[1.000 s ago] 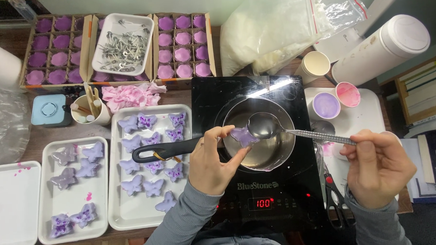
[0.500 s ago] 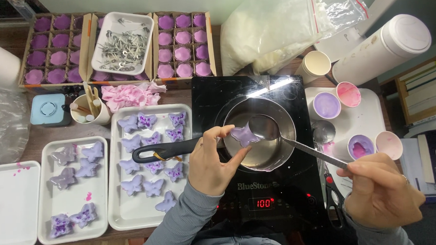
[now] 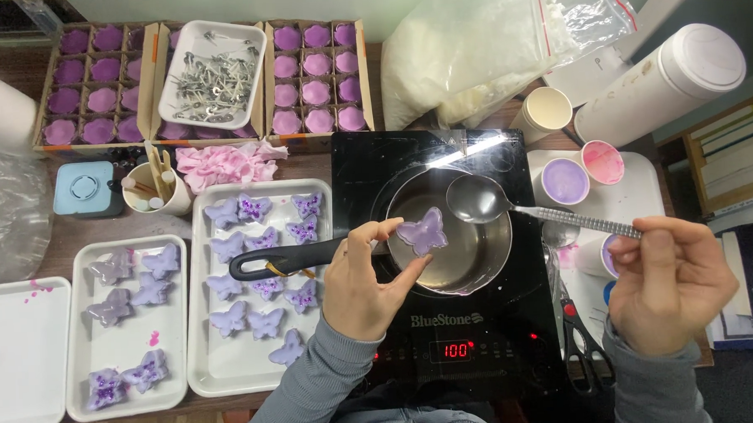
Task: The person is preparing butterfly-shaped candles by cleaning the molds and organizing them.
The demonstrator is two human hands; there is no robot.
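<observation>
Left hand (image 3: pixel 364 285): you are pinching a purple butterfly-shaped piece (image 3: pixel 422 231) between thumb and fingertips, holding it over the near-left rim of the small pan (image 3: pixel 478 254).
Right hand (image 3: pixel 667 281): you are gripping the end of a metal spoon (image 3: pixel 479 199), its bowl hovering over the pan just right of the butterfly piece.
Pan: it is sitting on the black induction cooker (image 3: pixel 489 333), its black handle pointing left.
Left of the cooker: a white tray (image 3: pixel 206 359) is carrying more purple butterflies on the desk (image 3: pixel 35 232).
Right of the pan: paper cups (image 3: pixel 565 180) are holding purple and pink liquid.
</observation>
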